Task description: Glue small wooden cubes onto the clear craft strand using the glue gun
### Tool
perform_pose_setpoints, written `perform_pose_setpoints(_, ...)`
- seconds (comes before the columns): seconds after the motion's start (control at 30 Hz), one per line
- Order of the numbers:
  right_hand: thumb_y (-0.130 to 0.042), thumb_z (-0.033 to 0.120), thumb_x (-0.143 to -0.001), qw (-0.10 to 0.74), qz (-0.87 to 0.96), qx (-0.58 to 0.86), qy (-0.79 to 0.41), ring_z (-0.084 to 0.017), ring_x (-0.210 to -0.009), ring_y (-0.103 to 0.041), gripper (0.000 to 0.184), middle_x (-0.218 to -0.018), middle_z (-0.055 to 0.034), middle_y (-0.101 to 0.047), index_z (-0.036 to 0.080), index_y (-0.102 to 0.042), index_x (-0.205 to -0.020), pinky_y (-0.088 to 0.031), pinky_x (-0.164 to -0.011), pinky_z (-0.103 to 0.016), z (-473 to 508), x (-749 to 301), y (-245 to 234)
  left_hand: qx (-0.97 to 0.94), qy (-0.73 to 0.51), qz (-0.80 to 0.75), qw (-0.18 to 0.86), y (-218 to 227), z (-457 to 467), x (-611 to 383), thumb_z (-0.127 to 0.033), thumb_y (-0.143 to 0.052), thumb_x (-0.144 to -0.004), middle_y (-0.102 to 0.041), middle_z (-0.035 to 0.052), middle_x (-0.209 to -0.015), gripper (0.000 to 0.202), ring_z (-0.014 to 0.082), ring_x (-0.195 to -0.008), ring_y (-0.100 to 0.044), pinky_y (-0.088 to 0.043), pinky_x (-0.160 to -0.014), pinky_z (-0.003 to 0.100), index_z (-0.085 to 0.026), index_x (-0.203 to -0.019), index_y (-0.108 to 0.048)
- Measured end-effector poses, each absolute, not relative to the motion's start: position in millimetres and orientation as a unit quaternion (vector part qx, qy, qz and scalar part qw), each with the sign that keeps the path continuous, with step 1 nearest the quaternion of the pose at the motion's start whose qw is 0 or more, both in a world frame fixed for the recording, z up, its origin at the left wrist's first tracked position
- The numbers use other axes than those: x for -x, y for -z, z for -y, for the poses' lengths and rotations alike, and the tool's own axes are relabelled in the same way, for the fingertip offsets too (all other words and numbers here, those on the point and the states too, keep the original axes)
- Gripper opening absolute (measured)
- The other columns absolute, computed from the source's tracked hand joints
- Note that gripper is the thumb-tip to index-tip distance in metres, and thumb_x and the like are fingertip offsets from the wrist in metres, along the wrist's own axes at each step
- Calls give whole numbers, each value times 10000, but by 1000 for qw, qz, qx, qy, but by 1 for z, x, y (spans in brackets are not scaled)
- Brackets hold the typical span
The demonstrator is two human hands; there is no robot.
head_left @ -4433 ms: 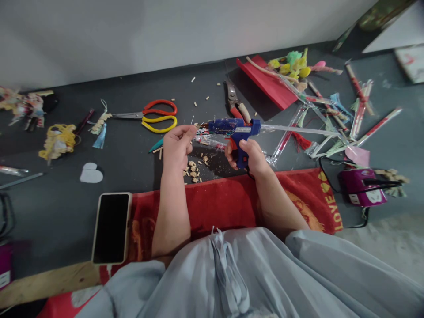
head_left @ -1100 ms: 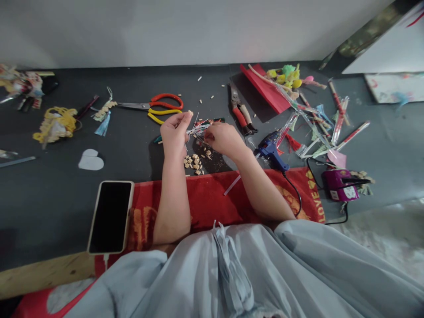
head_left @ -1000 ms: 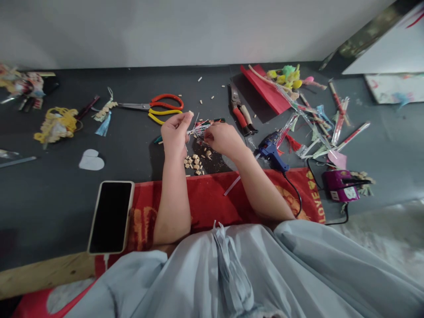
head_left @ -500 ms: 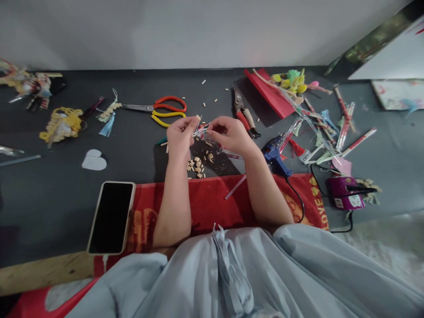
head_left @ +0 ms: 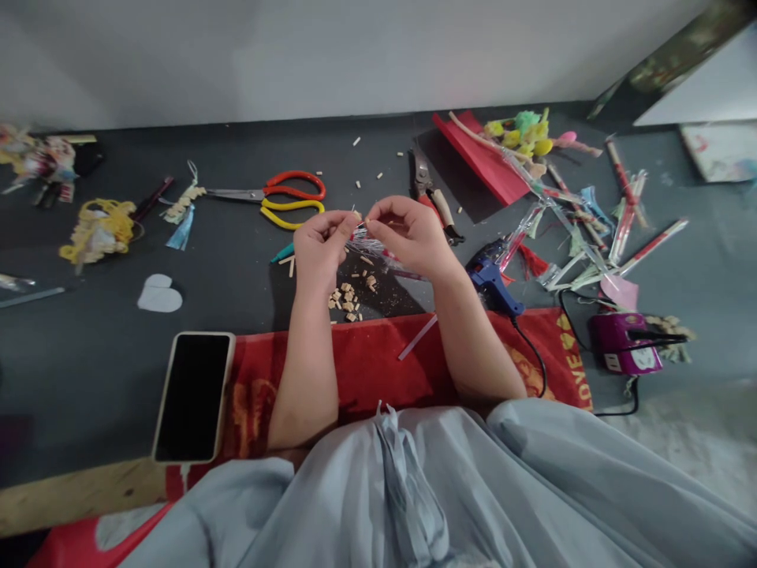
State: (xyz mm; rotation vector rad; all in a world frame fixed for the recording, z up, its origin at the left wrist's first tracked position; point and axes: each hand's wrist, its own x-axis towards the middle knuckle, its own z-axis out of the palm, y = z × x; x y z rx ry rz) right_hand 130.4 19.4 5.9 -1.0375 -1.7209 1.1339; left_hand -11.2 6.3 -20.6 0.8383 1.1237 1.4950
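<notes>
My left hand (head_left: 320, 246) is closed in a pinch on a small tan wooden piece (head_left: 357, 216), with a thin wire-like pin standing up by it. Its fingertips almost meet those of my right hand (head_left: 409, 233), also pinched, on something too small to make out. Below the fingers lies a heap of thin silvery pins (head_left: 367, 241) in clear plastic. Nearer me are small wooden pieces (head_left: 348, 300) in a loose pile. Left of my left hand are scissors (head_left: 292, 202) with one red and one yellow handle, and a teal-tipped tool (head_left: 284, 253) partly hidden by that hand.
Pliers (head_left: 426, 185) lie beyond my right hand, a blue glue gun (head_left: 494, 280) beside my right forearm. A red towel (head_left: 372, 363) runs along the front edge, a phone (head_left: 194, 397) at its left. Wrapped sticks and tassels (head_left: 583, 213) clutter the right; yellow cord (head_left: 100, 229) lies left.
My right hand has come up from the pins, and its fingertips have drawn close to my left fingertips. My left hand keeps its pinch. The whole view has shifted slightly.
</notes>
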Motion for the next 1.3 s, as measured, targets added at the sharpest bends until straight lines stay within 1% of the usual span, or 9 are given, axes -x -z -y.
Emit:
perform_pose_setpoints(0.07,-583,290,-813,419,681,421,-429,-79,-731,-577,135,-808,-6,-614,161,-589,-852,-490,-694,-233,-19,-129,-6,-370,-625,-472,499,22,-7,11,-534,-792,-564,-412,-63,-461,361,19,-371,-245,-150,-343,207,-201,-666,-696)
perform_pose_setpoints(0.27,-557,288,-830,412,693,453,-380,-81,-718,-557,123,-817,-4,-614,176,-598,-862,-478,-678,-244,-19,-127,-6,-449,-625,-495,404,31,-8,12,-486,-730,-684,-584,-11,-593,274,62,-494,-443,-314,-436,208,-215,-723,-711)
perform_pose_setpoints(0.33,-553,284,-833,411,696,456,-373,-82,-714,-554,123,-816,-5,-615,175,-605,-860,-476,-679,-248,-19,-127,-7,-466,-621,-500,383,32,-8,13,-457,-719,-707,-600,-8,-613,238,67,-509,-449,-337,-464,215,-220,-727,-718)
perform_pose_setpoints(0.5,-569,264,-823,420,693,457,-365,-87,-709,-561,118,-801,-12,-620,162,-621,-851,-471,-667,-251,-17,-126,-11,-486,-616,-510,352,27,-5,12,-405,-713,-728,-609,-7,-621,180,71,-507,-428,-345,-484,224,-226,-730,-726)
perform_pose_setpoints(0.7,-577,267,-828,415,691,465,-367,-89,-724,-576,111,-802,-10,-630,164,-615,-842,-482,-678,-252,-17,-125,-10,-504,-615,-517,316,22,-3,11,-383,-716,-728,-615,-5,-624,164,77,-533,-435,-343,-498,222,-221,-709,-734)
perform_pose_setpoints(0.87,-587,256,-820,421,689,463,-365,-89,-706,-570,95,-790,-11,-637,165,-616,-823,-473,-664,-253,-17,-126,-10,-515,-611,-515,310,21,-1,12,-375,-706,-744,-580,-16,-584,144,69,-504,-383,-308,-480,223,-237,-728,-746)
perform_pose_setpoints(0.97,-589,267,-817,420,687,467,-365,-92,-708,-572,98,-789,-7,-645,173,-618,-814,-473,-666,-256,-18,-127,-10,-519,-607,-519,306,21,-1,12,-387,-710,-740,-594,-15,-588,154,70,-493,-375,-311,-474,227,-238,-725,-744)
perform_pose_setpoints(1.13,-603,269,-800,433,676,468,-369,-97,-714,-566,100,-777,-5,-638,171,-625,-792,-471,-674,-266,-18,-126,-9,-521,-600,-520,314,20,0,13,-355,-705,-750,-659,-6,-652,126,77,-511,-456,-356,-500,237,-237,-731,-744)
perform_pose_setpoints(1.3,-605,240,-799,444,675,465,-361,-94,-707,-573,71,-766,-1,-635,174,-618,-777,-475,-675,-265,-16,-125,-10,-522,-606,-513,312,20,0,11,-329,-696,-760,-696,7,-703,110,105,-621,-583,-430,-560,236,-230,-735,-736)
